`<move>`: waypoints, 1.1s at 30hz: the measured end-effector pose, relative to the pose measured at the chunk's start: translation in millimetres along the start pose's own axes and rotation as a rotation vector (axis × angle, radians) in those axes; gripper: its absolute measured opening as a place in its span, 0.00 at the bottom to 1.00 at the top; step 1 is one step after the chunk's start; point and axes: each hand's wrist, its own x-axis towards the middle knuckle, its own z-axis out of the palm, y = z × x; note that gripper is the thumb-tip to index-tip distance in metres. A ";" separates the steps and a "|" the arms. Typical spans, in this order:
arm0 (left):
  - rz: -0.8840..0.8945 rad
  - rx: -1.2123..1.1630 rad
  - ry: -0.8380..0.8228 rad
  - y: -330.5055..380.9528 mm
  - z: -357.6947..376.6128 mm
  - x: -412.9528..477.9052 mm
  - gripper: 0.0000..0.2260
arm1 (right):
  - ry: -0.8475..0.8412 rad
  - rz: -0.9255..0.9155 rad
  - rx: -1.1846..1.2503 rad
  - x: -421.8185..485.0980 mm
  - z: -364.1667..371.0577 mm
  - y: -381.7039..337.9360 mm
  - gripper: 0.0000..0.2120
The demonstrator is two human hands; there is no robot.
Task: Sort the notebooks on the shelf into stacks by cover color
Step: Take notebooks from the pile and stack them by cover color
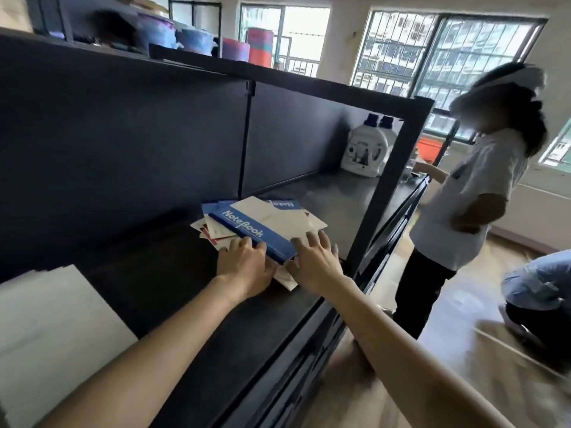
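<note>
A loose pile of notebooks lies on the dark shelf (pixel 160 251). On top sits a blue notebook (pixel 247 231) with "Notebook" in white letters. Another blue notebook (pixel 282 204) and a white-covered one (pixel 278 219) lie beside it, and red-and-white covers (pixel 211 231) stick out at the left. My left hand (pixel 244 267) rests on the near left edge of the pile, fingers against the blue notebook. My right hand (pixel 315 261) lies spread on the pile's near right corner, fingers straight on the white cover.
Two white detergent bottles (pixel 366 149) stand at the shelf's far end. A white sheet (pixel 52 329) lies on the shelf at the near left. A person in a white shirt (pixel 463 193) stands right of the shelf frame (pixel 389 180); another person crouches on the floor (pixel 540 285).
</note>
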 end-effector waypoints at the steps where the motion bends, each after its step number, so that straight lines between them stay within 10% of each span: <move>1: -0.008 -0.001 -0.001 -0.6 1.2 5.0 0.24 | -0.013 -0.019 0.001 7.5 0.9 -1.4 0.27; 12: -0.127 -0.430 0.137 -5.4 5.2 16.6 0.24 | 0.023 -0.190 -0.104 30.5 15.5 -13.8 0.22; 16: -0.280 -0.849 0.186 0.7 -0.5 12.0 0.28 | 0.190 -0.249 0.060 19.0 11.0 -17.2 0.16; 21: -0.556 -1.566 0.184 10.2 -8.3 0.1 0.11 | 0.345 -0.384 0.205 -9.8 18.0 -20.8 0.18; 33: -0.635 -1.394 0.371 21.9 -7.1 -84.0 0.22 | 0.188 -0.423 0.359 -78.1 12.9 -4.9 0.20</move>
